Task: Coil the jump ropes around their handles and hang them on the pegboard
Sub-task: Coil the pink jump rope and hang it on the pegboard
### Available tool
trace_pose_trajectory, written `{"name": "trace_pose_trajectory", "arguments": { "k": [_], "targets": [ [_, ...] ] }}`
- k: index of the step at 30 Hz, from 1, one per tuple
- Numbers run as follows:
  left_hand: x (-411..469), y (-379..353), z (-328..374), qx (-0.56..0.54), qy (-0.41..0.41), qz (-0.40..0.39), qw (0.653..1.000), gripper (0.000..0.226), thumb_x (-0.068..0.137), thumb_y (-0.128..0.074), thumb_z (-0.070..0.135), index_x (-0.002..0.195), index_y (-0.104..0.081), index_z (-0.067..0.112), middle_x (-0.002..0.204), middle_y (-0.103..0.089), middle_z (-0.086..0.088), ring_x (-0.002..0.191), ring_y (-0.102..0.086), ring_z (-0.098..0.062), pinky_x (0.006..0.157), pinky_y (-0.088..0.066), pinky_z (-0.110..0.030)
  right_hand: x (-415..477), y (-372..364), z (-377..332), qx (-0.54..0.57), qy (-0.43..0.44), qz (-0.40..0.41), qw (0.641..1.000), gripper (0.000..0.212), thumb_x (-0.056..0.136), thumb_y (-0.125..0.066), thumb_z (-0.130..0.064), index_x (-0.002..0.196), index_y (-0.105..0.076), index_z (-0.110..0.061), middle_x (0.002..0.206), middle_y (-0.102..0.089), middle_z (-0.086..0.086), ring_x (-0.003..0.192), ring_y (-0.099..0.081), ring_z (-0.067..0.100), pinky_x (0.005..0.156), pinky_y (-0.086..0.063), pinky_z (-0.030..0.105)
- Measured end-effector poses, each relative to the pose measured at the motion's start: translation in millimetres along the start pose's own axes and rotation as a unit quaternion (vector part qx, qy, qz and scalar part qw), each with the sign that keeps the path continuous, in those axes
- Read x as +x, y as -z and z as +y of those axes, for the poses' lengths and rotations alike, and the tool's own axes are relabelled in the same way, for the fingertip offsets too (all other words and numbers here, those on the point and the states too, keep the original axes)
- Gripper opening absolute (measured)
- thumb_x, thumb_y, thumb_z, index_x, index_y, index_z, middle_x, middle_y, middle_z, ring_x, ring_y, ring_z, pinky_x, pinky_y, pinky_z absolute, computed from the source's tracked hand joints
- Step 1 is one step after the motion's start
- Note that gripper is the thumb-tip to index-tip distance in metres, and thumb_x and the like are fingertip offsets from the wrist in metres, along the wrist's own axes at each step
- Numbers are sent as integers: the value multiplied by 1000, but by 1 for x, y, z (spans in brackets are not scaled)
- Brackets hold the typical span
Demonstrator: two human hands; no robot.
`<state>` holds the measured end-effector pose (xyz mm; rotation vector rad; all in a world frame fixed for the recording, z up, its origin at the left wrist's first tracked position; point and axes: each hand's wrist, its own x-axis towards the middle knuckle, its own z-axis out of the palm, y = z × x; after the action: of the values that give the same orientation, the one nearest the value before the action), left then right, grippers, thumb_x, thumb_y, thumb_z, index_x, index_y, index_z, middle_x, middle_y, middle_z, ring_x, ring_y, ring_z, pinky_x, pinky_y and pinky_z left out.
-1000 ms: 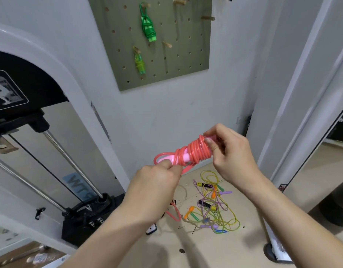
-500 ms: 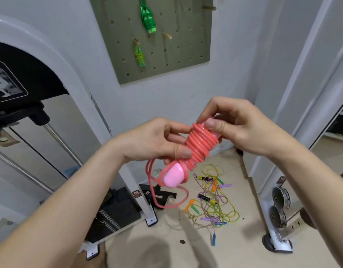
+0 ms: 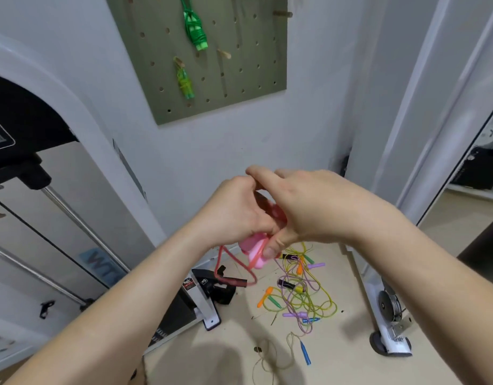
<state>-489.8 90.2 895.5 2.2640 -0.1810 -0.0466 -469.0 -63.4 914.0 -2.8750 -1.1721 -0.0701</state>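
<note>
Fingers of left hand [image 3: 237, 215] and right hand [image 3: 309, 207] clench the pink jump rope [image 3: 253, 247]; its loop [image 3: 231, 279] dangles below, bare wall [image 3: 212, 151] above reaches the pegboard [image 3: 239, 101] edge.

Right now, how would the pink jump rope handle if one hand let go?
Pink jump rope: cord likely floppy; its free loop sags below the left hand. Coils may unwind, since it and the right hand both grip them.

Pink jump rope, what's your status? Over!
Left hand and right hand both grip pink jump rope. One loose loop dangles below. Not on pegboard yet. Nothing blocks it.
</note>
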Motion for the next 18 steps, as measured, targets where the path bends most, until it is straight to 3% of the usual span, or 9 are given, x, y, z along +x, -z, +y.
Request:
{"name": "trace_pose_trajectory", "arguments": {
  "k": [4, 8, 12, 15, 18],
  "targets": [
    [-1, -5, -5, 11, 5, -6, 1000, 39, 56, -84, 18, 87, -60, 27, 76, -73, -3, 69, -68, -18, 69, -56, -43, 9, 1, 4, 87, -14, -73, 993, 118, 40, -81, -73, 134, -21, -32, 99, -65, 1, 89, -62, 29, 76, -52, 41],
    [-4, -1, -12, -61, 19, -104, 993, 41, 67, -85, 13, 99, -60, 14, 83, -72, -16, 71, -67, -27, 72, -53, -45, 2, -3, 0, 79, -1, -116, 990, 115, 48, -89, -55, 137, -19, -30, 78, -51, -7, 77, -53, 24, 63, -42, 33],
    [-3, 12, -13, -50, 23, -198, 979, 26, 83, -70, 3, 104, -55, 8, 88, -71, -14, 64, -64, -18, 64, -54, -29, -2, -14, 2, 93, 20, -96, 991, 115, 54, -90, -45, 140, -14, -31, 86, -61, 1, 83, -61, 27, 61, -37, 30],
    [1, 21, -13, 4, 3, -223, 975, 38, 78, -78, 17, 107, -57, 5, 87, -75, -5, 74, -69, -20, 74, -56, -39, -7, -16, 2, 151, 42, -93, 983, 123, 55, -90, -43, 144, -7, -33, 87, -64, -4, 67, -56, 12, 57, -37, 24],
    [6, 26, -15, -15, -18, -211, 977, 35, 68, -84, 30, 89, -68, 6, 71, -72, -6, 64, -62, -17, 65, -49, -37, -14, -12, 5, 184, 62, -61, 979, 122, 56, -90, -41, 145, -7, -37, 66, -54, -16, 56, -49, -8, 55, -40, 12]
  ]
}}
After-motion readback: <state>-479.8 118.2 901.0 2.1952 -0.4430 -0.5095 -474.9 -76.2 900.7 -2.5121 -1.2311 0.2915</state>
